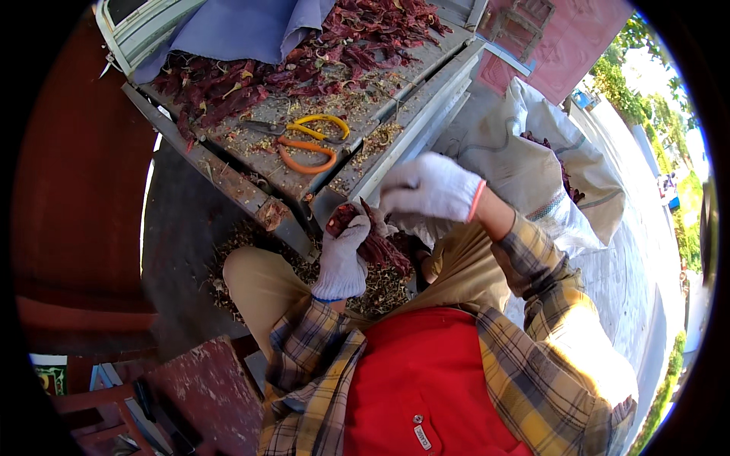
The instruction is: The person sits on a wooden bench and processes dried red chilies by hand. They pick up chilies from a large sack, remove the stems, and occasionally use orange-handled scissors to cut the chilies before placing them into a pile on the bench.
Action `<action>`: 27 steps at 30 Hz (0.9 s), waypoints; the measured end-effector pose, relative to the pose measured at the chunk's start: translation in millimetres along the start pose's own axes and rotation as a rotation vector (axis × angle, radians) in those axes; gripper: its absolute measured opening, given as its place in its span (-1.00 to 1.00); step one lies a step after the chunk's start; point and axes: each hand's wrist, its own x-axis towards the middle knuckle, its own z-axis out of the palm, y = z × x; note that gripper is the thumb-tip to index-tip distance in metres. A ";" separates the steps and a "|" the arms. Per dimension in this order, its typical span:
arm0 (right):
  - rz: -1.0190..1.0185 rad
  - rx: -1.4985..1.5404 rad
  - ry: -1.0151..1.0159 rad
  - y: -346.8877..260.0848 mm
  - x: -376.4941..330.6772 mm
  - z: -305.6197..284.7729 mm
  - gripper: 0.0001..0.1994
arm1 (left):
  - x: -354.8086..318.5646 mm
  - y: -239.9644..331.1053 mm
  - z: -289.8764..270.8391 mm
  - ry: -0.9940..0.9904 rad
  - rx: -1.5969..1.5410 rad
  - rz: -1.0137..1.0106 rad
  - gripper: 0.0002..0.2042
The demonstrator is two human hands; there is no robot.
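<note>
My left hand, in a white knit glove with a blue cuff, is closed around a bunch of dried red chilies. Some of the pods hang out toward the right, over my lap. Up and to the right of it, my right hand is raised in a white glove with an orange-red cuff. Motion smears its fingers, so I cannot make out anything in them. Scissors with one yellow and one orange handle lie on the metal truck bed, among loose seeds.
A heap of dried chilies covers the far truck bed, partly under a blue-grey cloth. At right stands a white woven sack with chilies at its mouth. Stems and scraps litter the ground below my hands. The bed's metal edge runs close by.
</note>
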 end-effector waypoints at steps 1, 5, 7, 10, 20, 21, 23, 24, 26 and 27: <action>-0.012 -0.074 0.183 15.6 20.0 -10.2 -0.71 | -4.2 2.4 14.9 -0.061 0.032 0.013 -0.76; 0.087 -0.375 0.501 53.9 109.4 -44.5 -0.65 | -9.9 5.9 27.0 -0.207 0.147 -0.091 -0.51; 0.184 -0.463 0.448 52.8 142.3 -46.3 -0.63 | -6.7 -1.3 17.8 -0.272 0.121 -0.165 -0.34; 0.294 -0.558 0.295 89.7 184.3 -50.4 -0.63 | 5.9 -3.1 18.6 -0.342 0.183 -0.231 -0.43; 0.208 -0.364 0.486 36.9 133.0 -52.9 -0.72 | 4.6 1.2 -0.3 -0.416 0.241 -0.194 -0.75; 0.179 -0.301 0.541 35.6 114.4 -58.7 -0.71 | 2.7 -0.1 1.4 -0.372 0.201 -0.224 -0.75; 0.125 -0.140 0.624 36.9 87.3 -59.0 -0.72 | -5.9 5.1 1.0 -0.293 0.171 -0.251 -0.76; 0.062 -0.203 0.667 42.0 71.8 -57.8 -0.72 | -7.7 8.5 1.3 -0.277 0.172 -0.259 -0.75; -0.058 -0.338 0.748 52.2 36.3 -55.2 -0.74 | -8.5 9.7 -0.6 -0.271 0.156 -0.252 -0.74; -0.028 -0.416 0.691 51.4 16.5 -54.2 -0.75 | -9.8 10.8 -3.5 -0.272 0.144 -0.233 -0.73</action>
